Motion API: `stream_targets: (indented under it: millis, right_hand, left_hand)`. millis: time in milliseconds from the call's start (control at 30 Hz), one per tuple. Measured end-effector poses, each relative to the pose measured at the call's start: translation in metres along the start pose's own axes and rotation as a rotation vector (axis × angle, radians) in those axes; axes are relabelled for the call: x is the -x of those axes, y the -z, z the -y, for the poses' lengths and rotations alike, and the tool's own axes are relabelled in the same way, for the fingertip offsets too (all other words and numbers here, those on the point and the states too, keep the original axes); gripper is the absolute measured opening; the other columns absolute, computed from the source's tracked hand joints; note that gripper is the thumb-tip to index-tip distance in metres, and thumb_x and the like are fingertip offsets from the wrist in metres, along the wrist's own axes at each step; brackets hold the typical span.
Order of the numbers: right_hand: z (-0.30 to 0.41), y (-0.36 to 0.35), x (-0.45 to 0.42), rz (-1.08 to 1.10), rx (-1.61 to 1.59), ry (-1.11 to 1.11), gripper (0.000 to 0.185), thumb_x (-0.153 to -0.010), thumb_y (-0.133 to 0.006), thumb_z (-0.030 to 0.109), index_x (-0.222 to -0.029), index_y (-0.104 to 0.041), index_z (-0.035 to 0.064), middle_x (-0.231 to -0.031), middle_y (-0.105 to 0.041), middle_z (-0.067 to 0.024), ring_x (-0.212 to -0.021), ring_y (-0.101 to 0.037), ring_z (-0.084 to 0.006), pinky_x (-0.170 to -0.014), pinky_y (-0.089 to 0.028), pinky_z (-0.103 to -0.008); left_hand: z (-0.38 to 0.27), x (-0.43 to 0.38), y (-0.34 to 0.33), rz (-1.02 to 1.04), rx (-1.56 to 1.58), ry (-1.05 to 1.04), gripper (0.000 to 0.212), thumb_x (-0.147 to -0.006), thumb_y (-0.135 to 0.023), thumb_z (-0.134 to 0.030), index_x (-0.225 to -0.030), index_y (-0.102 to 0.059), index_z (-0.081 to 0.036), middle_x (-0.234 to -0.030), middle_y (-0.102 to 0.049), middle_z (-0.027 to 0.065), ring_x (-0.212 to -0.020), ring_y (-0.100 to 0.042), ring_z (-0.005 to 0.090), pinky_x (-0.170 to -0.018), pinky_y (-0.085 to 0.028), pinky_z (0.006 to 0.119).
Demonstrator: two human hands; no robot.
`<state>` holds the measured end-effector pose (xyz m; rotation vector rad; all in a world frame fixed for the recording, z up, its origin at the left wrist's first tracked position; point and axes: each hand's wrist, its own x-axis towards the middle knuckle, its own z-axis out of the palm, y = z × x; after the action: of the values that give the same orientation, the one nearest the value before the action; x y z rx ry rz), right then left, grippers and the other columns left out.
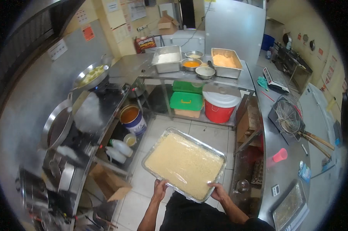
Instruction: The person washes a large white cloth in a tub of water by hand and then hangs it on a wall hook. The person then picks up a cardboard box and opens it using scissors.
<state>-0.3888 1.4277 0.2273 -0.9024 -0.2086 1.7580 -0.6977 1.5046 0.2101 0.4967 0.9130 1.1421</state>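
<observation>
A wide metal tray (184, 164) holds a flat layer of pale yellow, crumb-like food under shiny clear film. It is held out in front of my body, above the tiled floor. My left hand (161, 189) grips its near left edge, and my right hand (218, 191) grips the near right side. Both thumbs rest on the rim; the fingers beneath are mostly hidden.
Ahead, a steel table (151, 72) bears pans of white powder (166, 57) and orange crumbs (224, 61), plus several bowls. Left is a stove counter with two woks (91, 76). On the right counter (267, 184) lie wire strainers (286, 114), a scale (275, 80) and a pink cup (280, 155).
</observation>
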Motion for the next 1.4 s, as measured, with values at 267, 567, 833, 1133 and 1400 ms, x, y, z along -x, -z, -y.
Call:
stream_targets:
  millis: [267, 567, 833, 1133, 1400]
  right_hand:
    - [0.026, -0.003, -0.232, -0.1, -0.356, -0.138, 0.069, -0.07, -0.052, -0.004, -0.137, -0.038, -0.006, -0.135, -0.047, -0.0226, -0.127, -0.045, -0.0377, -0.114, -0.03, -0.0512]
    - [0.123, 0.013, -0.5, -0.217, -0.345, 0.059, 0.057, -0.07, -0.056, -0.001, -0.126, -0.045, -0.0043, -0.12, -0.054, -0.0172, -0.111, -0.054, -0.032, -0.101, -0.043, -0.0465]
    - [0.249, 0.112, -0.835, -0.191, -0.136, -0.098, 0.049, -0.065, -0.059, -0.001, -0.114, -0.055, 0.0019, -0.111, -0.06, -0.0102, -0.103, -0.056, -0.0262, -0.092, -0.048, -0.0402]
    - [0.318, 0.255, -1.049, -0.305, 0.692, 0.04, 0.025, -0.086, -0.06, 0.018, -0.108, -0.057, 0.0079, -0.102, -0.062, -0.0071, -0.098, -0.058, -0.0227, -0.089, -0.049, -0.0369]
    - [0.327, 0.257, -1.113, -0.473, 1.32, 0.042, 0.027, -0.086, -0.061, 0.018, -0.109, -0.056, 0.0053, -0.101, -0.061, -0.0086, -0.098, -0.058, -0.0223, -0.087, -0.049, -0.0355]
  left_hand:
    - [-0.1, -0.242, -0.031, 0.042, -0.44, 0.131, 0.058, -0.091, -0.063, -0.026, -0.136, -0.04, 0.002, -0.117, -0.061, 0.0138, -0.105, -0.063, 0.0227, -0.089, -0.052, 0.037]
    - [-0.137, -0.391, 0.048, -0.014, -1.264, 0.204, 0.057, -0.093, -0.063, -0.038, -0.133, -0.049, 0.0, -0.12, -0.064, 0.0182, -0.107, -0.064, 0.0269, -0.092, -0.051, 0.036]
    - [-0.068, -0.361, 0.147, -0.43, -1.264, 0.29, 0.041, -0.092, -0.066, -0.034, -0.118, -0.061, -0.003, -0.087, -0.072, 0.0106, -0.083, -0.07, 0.0209, -0.073, -0.055, 0.035]
    - [-0.079, -0.414, 0.009, -0.612, -0.36, 0.649, 0.041, -0.095, -0.056, -0.02, -0.132, -0.049, -0.004, -0.123, -0.062, 0.0123, -0.104, -0.065, 0.0263, -0.08, -0.053, 0.037]
    - [-0.095, -0.487, -0.06, -0.679, -0.398, 0.576, 0.043, -0.096, -0.055, -0.025, -0.133, -0.048, -0.005, -0.127, -0.061, 0.0122, -0.107, -0.064, 0.0269, -0.084, -0.051, 0.037]
